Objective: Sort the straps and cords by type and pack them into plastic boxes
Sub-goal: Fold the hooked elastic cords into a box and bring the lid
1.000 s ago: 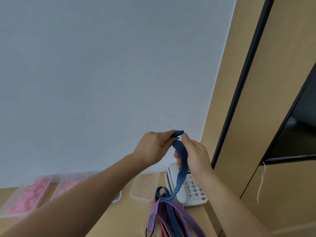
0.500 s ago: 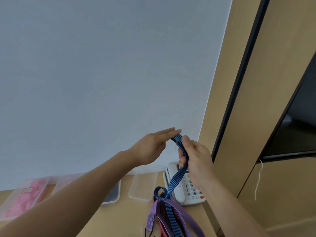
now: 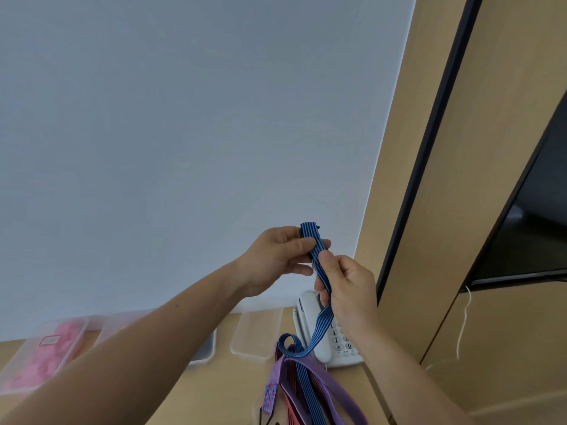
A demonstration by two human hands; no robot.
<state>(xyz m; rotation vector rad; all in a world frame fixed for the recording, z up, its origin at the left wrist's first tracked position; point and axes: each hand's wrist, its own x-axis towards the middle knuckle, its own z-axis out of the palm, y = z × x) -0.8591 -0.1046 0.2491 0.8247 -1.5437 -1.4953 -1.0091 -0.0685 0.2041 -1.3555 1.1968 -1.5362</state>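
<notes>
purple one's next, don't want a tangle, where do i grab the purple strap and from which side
Probably pinch the purple strap by its stitched end on the pile's left edge, coming from the left, across its flat width. That end lies free there, while the blue striped strap lies among the rest.

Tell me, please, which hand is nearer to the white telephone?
Right. The right hand pinches the blue striped strap directly above the telephone, overlapping it in view. The left hand grips the strap's top end, higher and further left, clear of the telephone.
</notes>
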